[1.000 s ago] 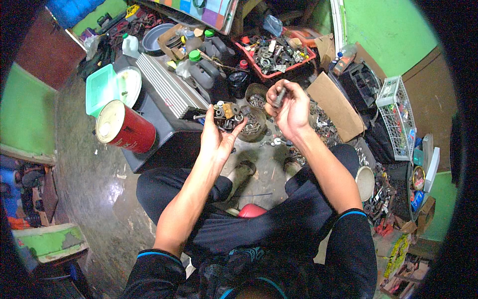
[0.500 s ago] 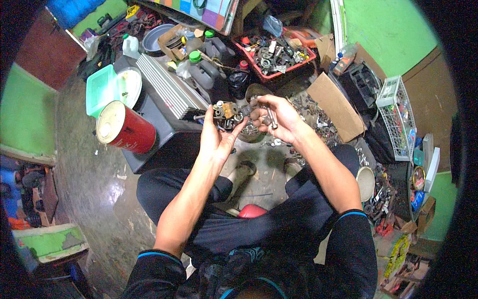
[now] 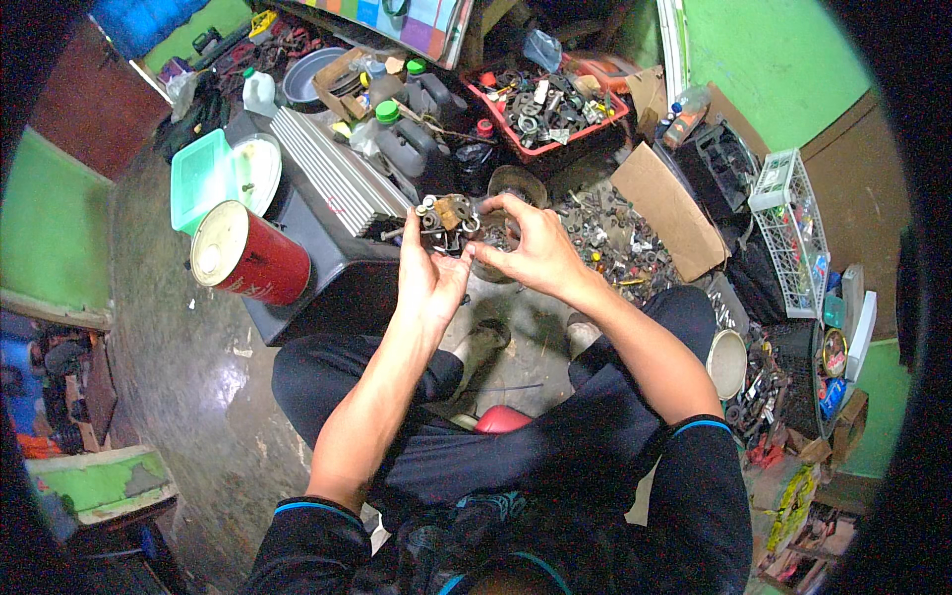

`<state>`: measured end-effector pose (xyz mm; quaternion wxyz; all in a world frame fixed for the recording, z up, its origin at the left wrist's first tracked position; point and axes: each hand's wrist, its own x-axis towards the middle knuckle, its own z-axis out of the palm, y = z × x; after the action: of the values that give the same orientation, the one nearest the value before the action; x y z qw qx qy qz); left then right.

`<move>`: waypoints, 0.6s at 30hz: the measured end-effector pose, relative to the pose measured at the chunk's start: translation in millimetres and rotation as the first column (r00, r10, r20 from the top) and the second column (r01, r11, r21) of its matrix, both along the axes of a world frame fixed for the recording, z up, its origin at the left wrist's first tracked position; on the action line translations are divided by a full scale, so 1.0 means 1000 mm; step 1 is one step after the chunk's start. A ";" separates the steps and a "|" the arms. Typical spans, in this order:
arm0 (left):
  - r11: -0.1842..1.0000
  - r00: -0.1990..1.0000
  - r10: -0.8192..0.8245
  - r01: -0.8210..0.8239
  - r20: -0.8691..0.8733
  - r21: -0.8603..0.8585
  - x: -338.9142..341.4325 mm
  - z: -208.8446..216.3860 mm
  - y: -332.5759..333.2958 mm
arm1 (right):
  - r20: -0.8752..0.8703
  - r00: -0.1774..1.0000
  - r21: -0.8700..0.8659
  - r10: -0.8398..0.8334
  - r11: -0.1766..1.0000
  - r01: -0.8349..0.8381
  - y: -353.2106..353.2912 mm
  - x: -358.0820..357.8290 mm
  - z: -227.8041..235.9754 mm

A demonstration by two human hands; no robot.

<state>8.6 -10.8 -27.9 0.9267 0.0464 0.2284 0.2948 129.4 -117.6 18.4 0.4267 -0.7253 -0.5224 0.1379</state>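
Note:
My left hand [image 3: 428, 283] holds a cluster of small metal parts [image 3: 451, 216], with nuts, bolt ends and a brass-coloured piece among them. A bolt shank pokes out on its left side. The thumb and forefinger of my right hand [image 3: 543, 253] close on the right edge of this cluster; what exactly sits between those fingertips is too small to tell. Beneath my hands stands a round tin [image 3: 493, 268] of small hardware, partly covered by my right hand. Behind it is a brownish round container [image 3: 518, 181].
Loose bolts and nuts [image 3: 625, 238] lie spread on the floor to the right, beside a cardboard piece [image 3: 669, 210]. A red crate [image 3: 545, 149] of metal parts stands ahead. On the left, a red can [image 3: 263, 260] rests on a dark box [image 3: 332, 268]. Dark jugs [image 3: 412, 149] stand behind.
My right hand has turned and moved in against the cluster. The bolts that hung from its fingers no longer show. My left hand has barely moved.

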 end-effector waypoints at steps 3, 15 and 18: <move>0.997 0.997 -0.063 0.060 0.054 0.043 0.001 0.002 -0.004 | 0.092 0.996 0.001 0.005 1.000 -0.005 -0.001 0.001 0.000; 0.997 0.999 0.012 -0.016 0.049 0.082 0.003 0.014 -0.011 | 0.240 0.968 0.199 -0.074 0.980 0.025 0.001 -0.003 -0.010; 0.996 0.999 0.018 -0.021 0.039 0.088 0.004 0.012 -0.012 | 0.244 0.965 0.214 -0.094 0.976 0.041 0.002 -0.005 -0.010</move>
<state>12.2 -23.3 -15.4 0.9250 0.0794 0.1979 0.3145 124.7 -115.8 8.4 0.4341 -0.7060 -0.5590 -0.0254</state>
